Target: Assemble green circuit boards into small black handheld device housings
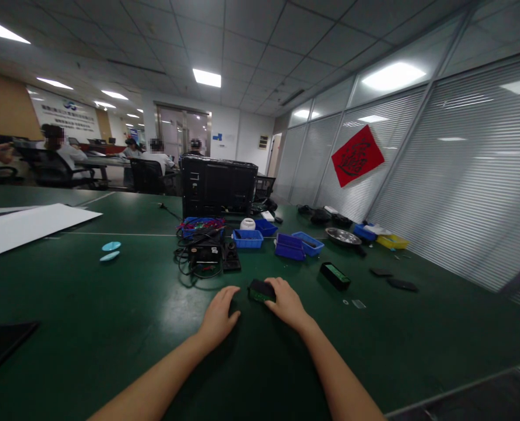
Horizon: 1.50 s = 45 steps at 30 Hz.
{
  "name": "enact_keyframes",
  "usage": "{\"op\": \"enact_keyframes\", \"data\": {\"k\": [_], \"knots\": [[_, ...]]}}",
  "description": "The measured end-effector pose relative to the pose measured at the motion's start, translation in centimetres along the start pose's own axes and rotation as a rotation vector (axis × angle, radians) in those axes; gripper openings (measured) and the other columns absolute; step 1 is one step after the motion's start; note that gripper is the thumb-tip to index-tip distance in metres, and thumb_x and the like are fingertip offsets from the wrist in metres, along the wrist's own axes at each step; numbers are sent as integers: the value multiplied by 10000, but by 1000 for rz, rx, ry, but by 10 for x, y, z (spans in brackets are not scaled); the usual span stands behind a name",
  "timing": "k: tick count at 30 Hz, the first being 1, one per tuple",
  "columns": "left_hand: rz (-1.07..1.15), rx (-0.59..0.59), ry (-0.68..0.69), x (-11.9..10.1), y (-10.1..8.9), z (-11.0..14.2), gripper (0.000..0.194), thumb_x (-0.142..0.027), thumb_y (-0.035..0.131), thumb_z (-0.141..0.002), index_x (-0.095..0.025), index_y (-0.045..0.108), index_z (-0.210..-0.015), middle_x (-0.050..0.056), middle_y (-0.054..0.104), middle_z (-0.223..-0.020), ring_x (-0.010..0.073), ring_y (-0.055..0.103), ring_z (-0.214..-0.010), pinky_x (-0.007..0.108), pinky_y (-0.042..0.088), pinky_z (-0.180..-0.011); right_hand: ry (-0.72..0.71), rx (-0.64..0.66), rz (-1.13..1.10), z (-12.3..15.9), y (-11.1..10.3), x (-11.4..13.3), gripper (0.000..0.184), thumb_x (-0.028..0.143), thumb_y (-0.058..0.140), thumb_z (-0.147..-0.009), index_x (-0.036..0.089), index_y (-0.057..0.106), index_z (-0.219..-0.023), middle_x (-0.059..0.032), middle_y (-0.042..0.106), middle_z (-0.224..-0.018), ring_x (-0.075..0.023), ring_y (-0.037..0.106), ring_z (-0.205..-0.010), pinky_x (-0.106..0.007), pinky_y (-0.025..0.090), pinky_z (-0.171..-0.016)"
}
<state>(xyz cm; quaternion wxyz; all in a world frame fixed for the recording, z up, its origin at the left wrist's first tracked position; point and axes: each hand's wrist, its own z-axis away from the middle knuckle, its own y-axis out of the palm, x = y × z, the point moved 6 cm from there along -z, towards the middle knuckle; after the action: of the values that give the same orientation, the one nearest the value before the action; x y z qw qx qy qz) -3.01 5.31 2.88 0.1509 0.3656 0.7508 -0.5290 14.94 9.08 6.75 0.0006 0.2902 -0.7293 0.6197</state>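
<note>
My right hand point(286, 302) grips the right end of a small black device with a green circuit board point(259, 291), just above or on the green table; whether it touches the surface I cannot tell. To its left, my left hand point(221, 314) is apart from the device, fingers and thumb spread with nothing between them. A black open-topped case with a green board inside point(335, 276) lies further right. Near that case are a small white ring point(345, 302) and a clear flat piece point(359, 304).
Behind my hands stand a black soldering station point(204, 252) with tangled cables, blue bins point(248, 238) and a large black monitor-like panel point(218, 186). A metal bowl point(343, 236) and yellow tray point(392, 241) are at right. Light-blue dishes point(110, 256) lie left. Several people sit in the background.
</note>
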Motion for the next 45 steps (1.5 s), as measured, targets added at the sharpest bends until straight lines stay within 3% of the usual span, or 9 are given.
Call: {"op": "enact_keyframes", "data": {"k": [3, 8, 11, 16, 19, 23, 29, 35, 45], "knots": [[-2, 24, -12, -1, 0, 0, 528, -144, 525, -662, -213, 438, -1178, 40, 486, -1226, 186, 419, -1160, 360, 302, -1023, 79, -28, 128, -2, 2, -12, 583, 251, 628, -675, 236, 415, -1217, -91, 494, -1091, -239, 470, -994, -341, 373, -828], [-1, 47, -29, -3, 0, 0, 515, -161, 530, -664, -218, 453, -1170, 40, 495, -1222, 193, 426, -1156, 362, 309, -1014, 154, 4, 101, -1, 0, -26, 691, 428, 618, -678, 172, 377, -1273, -135, 482, -1159, -281, 454, -1061, -374, 376, -849], [2, 56, -33, -3, -1, 0, 508, -168, 534, -670, -223, 456, -1169, 40, 499, -1217, 194, 429, -1154, 361, 313, -1008, 188, 32, 82, 0, -5, -32, 608, 453, 568, -710, 144, 443, -1219, -144, 494, -1158, -279, 453, -1075, -366, 376, -849], [-4, 70, -35, -4, -2, 0, 499, -177, 536, -676, -221, 462, -1168, 39, 502, -1213, 192, 435, -1145, 353, 322, -1000, 177, 75, 90, -1, -6, -34, 380, 337, 564, -706, 186, 553, -1054, -81, 557, -1025, -224, 513, -944, -321, 404, -766], [-5, 75, -37, -4, -1, 0, 500, -173, 535, -673, -221, 465, -1166, 39, 501, -1219, 195, 433, -1149, 360, 319, -1004, 178, 27, 139, 0, -8, -25, 344, 313, 585, -683, 180, 551, -998, -81, 552, -985, -222, 507, -911, -314, 408, -729], [-2, 78, -35, -4, 0, -1, 497, -165, 536, -666, -222, 471, -1156, 41, 509, -1215, 200, 438, -1147, 374, 319, -1003, 142, -90, 304, 3, -9, 5, 314, 267, 610, -658, 158, 515, -936, -107, 526, -959, -238, 479, -890, -334, 392, -720], [3, 55, -30, -3, 0, -1, 489, -154, 530, -660, -227, 479, -1141, 34, 527, -1189, 197, 445, -1137, 372, 319, -1003, 63, -138, 438, 9, 10, 41, 233, 196, 573, -710, 176, 477, -921, -126, 506, -972, -267, 450, -922, -402, 343, -764], [8, 53, -33, -3, 0, 0, 484, -158, 526, -665, -219, 478, -1142, 41, 521, -1194, 198, 443, -1139, 367, 317, -1005, 68, -101, 469, 11, 22, 46, 217, 168, 508, -765, 170, 471, -980, -147, 494, -1084, -260, 491, -917, -382, 396, -721], [-6, 38, -9, -1, 1, 0, 466, -156, 535, -670, -217, 485, -1129, 41, 525, -1180, 191, 452, -1121, 348, 324, -995, 62, -71, 426, 11, 18, 50, 353, 242, 644, -696, 180, 467, -995, -135, 503, -1068, -247, 514, -889, -345, 450, -673]]}}
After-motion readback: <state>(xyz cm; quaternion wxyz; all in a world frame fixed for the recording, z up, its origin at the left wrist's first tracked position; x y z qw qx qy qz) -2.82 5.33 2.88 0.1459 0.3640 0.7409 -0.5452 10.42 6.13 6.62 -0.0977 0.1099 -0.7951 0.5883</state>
